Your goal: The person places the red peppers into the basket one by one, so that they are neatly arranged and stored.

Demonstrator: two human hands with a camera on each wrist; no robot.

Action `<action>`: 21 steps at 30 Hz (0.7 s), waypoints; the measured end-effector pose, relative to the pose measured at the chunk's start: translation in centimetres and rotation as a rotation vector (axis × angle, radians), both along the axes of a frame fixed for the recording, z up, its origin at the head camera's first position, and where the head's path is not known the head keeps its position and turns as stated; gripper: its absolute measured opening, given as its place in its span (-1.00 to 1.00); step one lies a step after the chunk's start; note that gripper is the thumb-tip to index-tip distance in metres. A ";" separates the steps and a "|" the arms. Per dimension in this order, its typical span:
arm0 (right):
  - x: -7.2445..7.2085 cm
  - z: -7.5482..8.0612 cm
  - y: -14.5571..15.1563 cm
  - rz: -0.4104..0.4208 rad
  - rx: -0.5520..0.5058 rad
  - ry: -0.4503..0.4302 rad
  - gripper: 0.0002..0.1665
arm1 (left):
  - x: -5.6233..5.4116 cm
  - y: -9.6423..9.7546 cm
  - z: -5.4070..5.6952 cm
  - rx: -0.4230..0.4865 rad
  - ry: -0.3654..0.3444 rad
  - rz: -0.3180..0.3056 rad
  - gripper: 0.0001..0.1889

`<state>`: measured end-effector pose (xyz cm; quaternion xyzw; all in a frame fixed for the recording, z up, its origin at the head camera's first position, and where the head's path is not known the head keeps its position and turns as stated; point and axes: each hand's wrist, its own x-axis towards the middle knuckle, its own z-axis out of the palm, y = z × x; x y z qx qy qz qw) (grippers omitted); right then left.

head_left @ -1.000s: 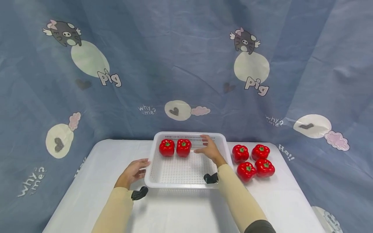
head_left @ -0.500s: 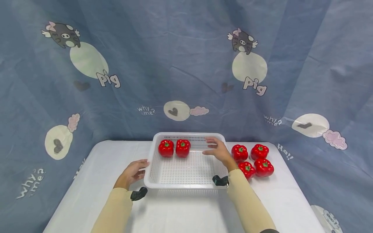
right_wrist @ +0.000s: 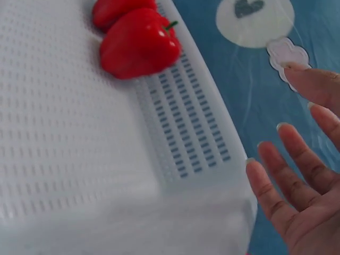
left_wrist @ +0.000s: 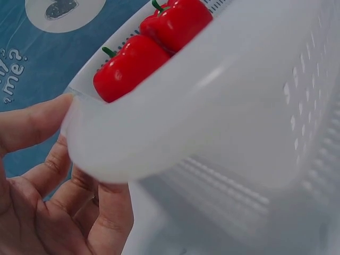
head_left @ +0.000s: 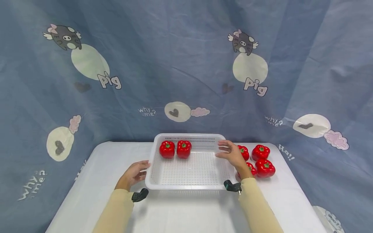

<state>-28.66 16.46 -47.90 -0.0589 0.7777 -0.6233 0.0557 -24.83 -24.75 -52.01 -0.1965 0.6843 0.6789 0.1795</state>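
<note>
Peppers (head_left: pixel 265 168) with skin this tight and glossy should be light, firm and a little slippery for you; take each round its broad, lobed sides, since the short green stem gives little to hold and a hard squeeze might dent or mark it. Nearest you, the white table (head_left: pixel 180 213) fills the bottom of the frame, and your left hand (head_left: pixel 135 173), left of centre, loosely grips the rim of the basket (head_left: pixel 189 187), one tip against its edge and others tucked beneath. That basket looks like thin, stiff plastic that would slide easily, so its rolled rim is your best hold. Your right hand (head_left: pixel 234 157) has its fingers spread at the basket's right rim, pinching nothing; whether a tip touches the rim cannot be told. Beside it, at the right of the frame, four peppers sit bunched on the table, the two leftmost partly hidden by your hand and wrist. Farther off, near the basket's back wall, two more peppers (head_left: pixel 184 149) stand side by side, stems up, and beyond them the blue cloth (head_left: pixel 186 71) hangs across the upper frame. Against the frame one second ago, your right hand has shifted rightward from above the basket's inside; your left hand and all six peppers lie about as they did.
</note>
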 end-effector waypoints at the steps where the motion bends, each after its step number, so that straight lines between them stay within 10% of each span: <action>1: 0.2 -0.1 0.4 -0.016 -0.003 0.002 -0.28 | 0.0 0.1 0.0 0.005 -0.002 0.002 -0.45; 21: 4.1 -1.6 6.2 -0.295 0.032 0.004 -0.36 | 0.0 0.3 -0.1 0.000 -0.018 0.000 -0.43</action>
